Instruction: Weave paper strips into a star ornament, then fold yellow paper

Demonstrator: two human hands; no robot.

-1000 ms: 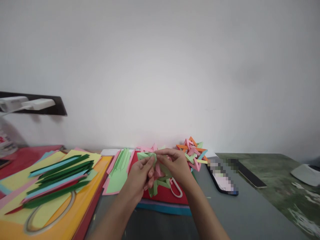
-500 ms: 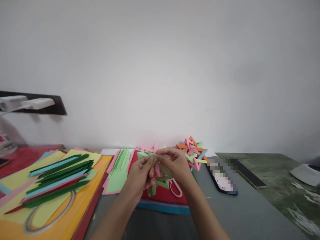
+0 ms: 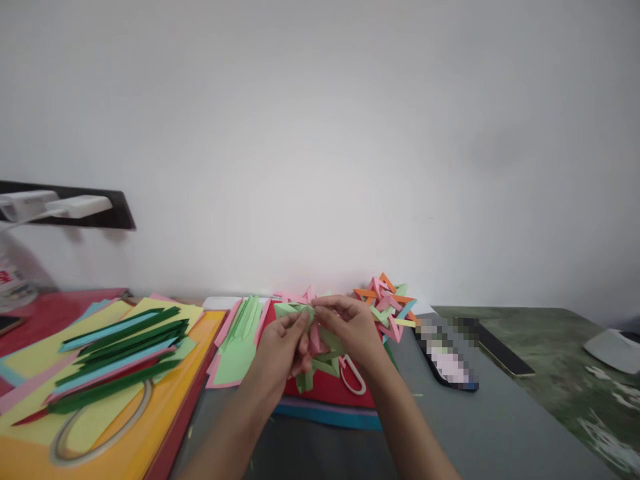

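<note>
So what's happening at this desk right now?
A person holds a green and pink folded paper piece between the left hand and right hand, above a red sheet. A finished multicoloured paper star lies behind, and folded strips are piled on coloured sheets at the left.
</note>
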